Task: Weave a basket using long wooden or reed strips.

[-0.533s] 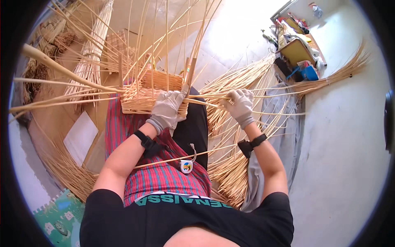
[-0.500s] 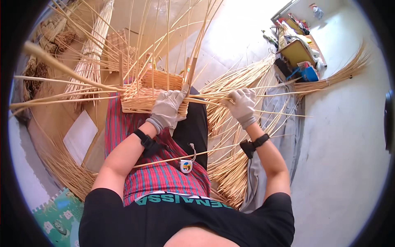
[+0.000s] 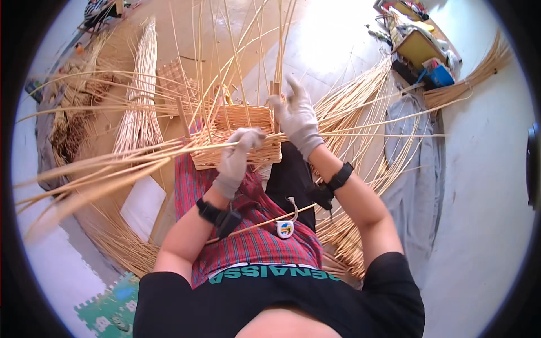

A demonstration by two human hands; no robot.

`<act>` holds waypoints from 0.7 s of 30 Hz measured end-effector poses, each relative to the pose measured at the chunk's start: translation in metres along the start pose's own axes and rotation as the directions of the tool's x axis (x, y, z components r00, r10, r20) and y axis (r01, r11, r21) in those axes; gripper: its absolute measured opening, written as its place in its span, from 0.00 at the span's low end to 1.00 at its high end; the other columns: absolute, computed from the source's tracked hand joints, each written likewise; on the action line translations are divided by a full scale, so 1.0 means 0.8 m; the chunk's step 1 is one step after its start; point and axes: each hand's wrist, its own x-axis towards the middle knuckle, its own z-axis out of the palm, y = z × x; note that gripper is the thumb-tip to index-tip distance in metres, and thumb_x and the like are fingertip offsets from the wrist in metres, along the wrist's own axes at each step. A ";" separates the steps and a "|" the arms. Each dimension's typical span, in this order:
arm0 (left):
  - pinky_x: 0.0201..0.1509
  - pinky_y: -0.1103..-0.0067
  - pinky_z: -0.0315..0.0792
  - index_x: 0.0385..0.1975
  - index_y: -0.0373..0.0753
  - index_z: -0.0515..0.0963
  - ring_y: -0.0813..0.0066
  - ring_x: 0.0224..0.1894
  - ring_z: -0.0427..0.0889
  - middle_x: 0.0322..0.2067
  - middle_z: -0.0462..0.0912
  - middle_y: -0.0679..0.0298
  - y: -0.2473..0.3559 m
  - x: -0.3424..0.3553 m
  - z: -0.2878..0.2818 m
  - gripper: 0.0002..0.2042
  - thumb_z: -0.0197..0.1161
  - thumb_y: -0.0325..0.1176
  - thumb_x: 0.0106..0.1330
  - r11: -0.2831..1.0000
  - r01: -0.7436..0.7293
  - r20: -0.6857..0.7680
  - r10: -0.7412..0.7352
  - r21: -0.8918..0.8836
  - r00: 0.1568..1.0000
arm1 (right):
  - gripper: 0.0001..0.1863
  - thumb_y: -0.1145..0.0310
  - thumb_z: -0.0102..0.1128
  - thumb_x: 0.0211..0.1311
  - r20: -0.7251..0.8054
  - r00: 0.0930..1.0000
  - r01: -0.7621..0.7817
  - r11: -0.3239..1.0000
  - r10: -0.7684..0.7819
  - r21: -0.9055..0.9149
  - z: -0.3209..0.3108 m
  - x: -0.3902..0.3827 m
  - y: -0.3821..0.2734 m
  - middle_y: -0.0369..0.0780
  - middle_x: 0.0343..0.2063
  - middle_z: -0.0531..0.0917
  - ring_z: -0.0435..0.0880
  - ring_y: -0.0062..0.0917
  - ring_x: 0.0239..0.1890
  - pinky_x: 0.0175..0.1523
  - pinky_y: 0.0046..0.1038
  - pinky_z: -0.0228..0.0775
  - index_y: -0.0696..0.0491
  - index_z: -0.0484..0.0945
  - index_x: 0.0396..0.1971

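Pale floor (image 3: 484, 186) strewn with cane bundles (image 3: 138, 121). Half-woven basket (image 3: 236, 138) sat on the lap, stakes upright. Left hand (image 3: 236, 160) pinched a weaver strand (image 3: 112, 163); right hand (image 3: 298, 118) half-open at the far rim. Likely light, springy, brittle when kinked; best gripped by the woven wall.

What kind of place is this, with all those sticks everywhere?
Probably a basket-weaving workshop, or a room used as one. A half-woven wicker basket rests on the person's lap, both gloved hands work at it, loose cane rods fan across the floor, and a tied bundle of canes lies nearby.
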 end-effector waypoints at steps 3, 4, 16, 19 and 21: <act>0.54 0.70 0.78 0.39 0.38 0.77 0.65 0.44 0.85 0.38 0.83 0.60 -0.048 -0.012 -0.077 0.12 0.52 0.38 0.79 0.852 0.275 -0.294 -0.429 -0.445 0.854 | 0.32 0.44 0.66 0.61 0.490 0.825 -0.208 0.957 0.282 -0.200 -0.009 -0.023 0.046 0.52 0.43 0.85 0.85 0.45 0.49 0.56 0.38 0.75 0.57 0.77 0.53; 0.43 0.75 0.81 0.42 0.38 0.77 0.71 0.36 0.85 0.34 0.84 0.62 -0.034 -0.010 -0.072 0.12 0.53 0.41 0.79 0.862 0.316 -0.387 -0.468 -0.395 0.794 | 0.33 0.43 0.67 0.60 0.541 0.770 -0.216 0.937 0.337 -0.275 -0.015 -0.021 0.024 0.50 0.40 0.85 0.85 0.43 0.47 0.55 0.37 0.75 0.58 0.79 0.51; 0.65 0.64 0.70 0.68 0.28 0.63 0.51 0.64 0.74 0.59 0.75 0.41 -0.033 0.172 0.067 0.37 0.65 0.51 0.70 0.376 -0.118 0.045 0.197 0.919 0.979 | 0.16 0.55 0.65 0.60 -0.053 0.950 -0.273 0.730 0.309 -0.626 0.048 -0.063 0.010 0.47 0.36 0.85 0.86 0.42 0.42 0.46 0.44 0.78 0.53 0.82 0.39; 0.73 0.63 0.60 0.71 0.27 0.59 0.49 0.69 0.68 0.66 0.68 0.38 0.011 0.147 0.076 0.40 0.67 0.48 0.69 0.595 -0.503 0.431 0.274 0.627 0.860 | 0.14 0.57 0.64 0.60 -0.091 0.944 -0.308 0.749 0.317 -0.587 0.043 -0.055 0.022 0.46 0.35 0.85 0.86 0.43 0.40 0.44 0.45 0.78 0.51 0.82 0.40; 0.72 0.63 0.61 0.68 0.31 0.67 0.50 0.68 0.69 0.63 0.73 0.45 0.026 0.095 0.045 0.34 0.70 0.42 0.67 0.540 -0.451 0.340 0.297 0.711 0.892 | 0.13 0.59 0.64 0.59 -0.117 0.938 -0.334 0.766 0.325 -0.549 0.039 -0.053 0.031 0.46 0.34 0.85 0.87 0.44 0.38 0.43 0.46 0.78 0.49 0.82 0.40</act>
